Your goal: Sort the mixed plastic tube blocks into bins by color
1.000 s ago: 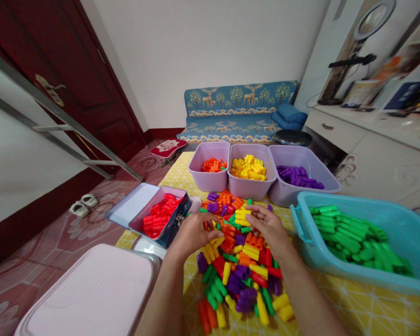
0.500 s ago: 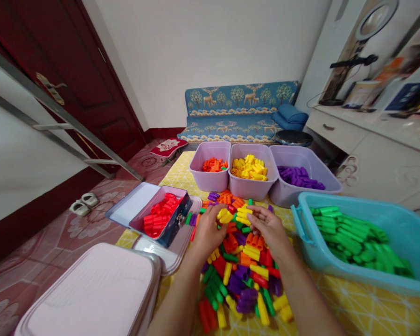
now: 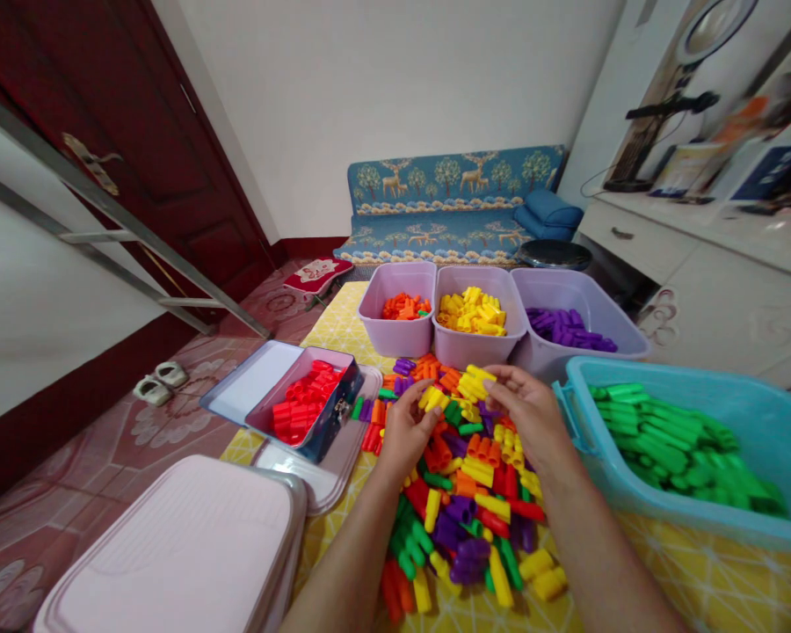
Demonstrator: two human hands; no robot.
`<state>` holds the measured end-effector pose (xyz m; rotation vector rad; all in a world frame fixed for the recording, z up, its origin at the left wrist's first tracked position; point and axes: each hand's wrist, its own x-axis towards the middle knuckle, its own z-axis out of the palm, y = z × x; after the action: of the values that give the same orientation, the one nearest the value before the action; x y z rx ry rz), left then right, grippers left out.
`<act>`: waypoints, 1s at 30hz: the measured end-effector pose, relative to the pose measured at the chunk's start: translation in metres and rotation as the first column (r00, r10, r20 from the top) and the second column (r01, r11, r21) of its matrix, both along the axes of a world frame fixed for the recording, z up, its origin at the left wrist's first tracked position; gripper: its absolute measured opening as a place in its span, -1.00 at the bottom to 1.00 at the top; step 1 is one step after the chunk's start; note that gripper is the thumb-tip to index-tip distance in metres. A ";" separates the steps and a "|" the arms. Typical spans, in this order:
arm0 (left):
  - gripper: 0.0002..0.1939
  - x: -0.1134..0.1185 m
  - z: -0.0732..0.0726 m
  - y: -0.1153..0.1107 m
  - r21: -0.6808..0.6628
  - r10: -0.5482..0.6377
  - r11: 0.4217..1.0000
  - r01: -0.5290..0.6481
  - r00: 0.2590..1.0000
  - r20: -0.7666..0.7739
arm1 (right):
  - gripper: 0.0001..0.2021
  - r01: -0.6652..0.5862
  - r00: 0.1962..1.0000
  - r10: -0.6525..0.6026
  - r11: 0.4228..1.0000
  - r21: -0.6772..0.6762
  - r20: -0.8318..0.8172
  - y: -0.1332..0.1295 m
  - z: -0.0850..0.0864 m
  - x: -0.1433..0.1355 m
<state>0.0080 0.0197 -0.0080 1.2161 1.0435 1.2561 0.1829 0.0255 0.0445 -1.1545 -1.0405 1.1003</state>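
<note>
My left hand (image 3: 409, 431) is closed on a yellow bullet-shaped toy block (image 3: 433, 398). Between the fingers and thumb of my right hand (image 3: 527, 409) are yellow bullet-shaped toy blocks (image 3: 475, 383), held just to the right of the left hand's piece; I cannot tell exactly how many. Both hands are over the far part of a mixed heap of blocks (image 3: 461, 510) in red, orange, yellow, green and purple. Beyond them stands a lilac bin of yellow blocks (image 3: 471, 312), with a lilac bin of orange blocks (image 3: 395, 338) on its left.
A lilac bin of purple blocks (image 3: 623, 330) and a turquoise tub of green blocks (image 3: 672, 374) stand at the right. To the left, an open tin (image 3: 322, 444) holds red blocks on a lid (image 3: 333, 492). More pale lids (image 3: 171, 545) lie nearer. A yellow cloth (image 3: 665, 563) covers the table.
My right hand has moved a little up and right with its yellow blocks. The left hand has shifted slightly right, still holding its yellow block.
</note>
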 end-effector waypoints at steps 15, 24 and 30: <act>-0.53 -0.002 -0.009 0.004 0.036 0.045 0.998 -0.042 0.995 -0.090 | -0.79 0.035 0.907 -0.066 0.996 0.082 0.415 -0.014 -0.037 0.001; -0.57 -0.002 0.004 0.000 0.071 0.089 0.994 -0.078 0.981 -0.175 | -0.66 -0.127 0.606 0.034 0.990 0.054 0.795 -0.014 -0.041 -0.004; -0.57 -0.007 0.008 -0.001 0.034 0.092 0.995 -0.090 0.994 -0.057 | -0.84 -0.202 0.810 0.098 0.972 0.119 0.578 -0.018 -0.042 -0.026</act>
<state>0.0014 0.0189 0.0004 1.2478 1.1357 1.3183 0.1568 0.0075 0.0030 -1.3070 -1.6894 0.7652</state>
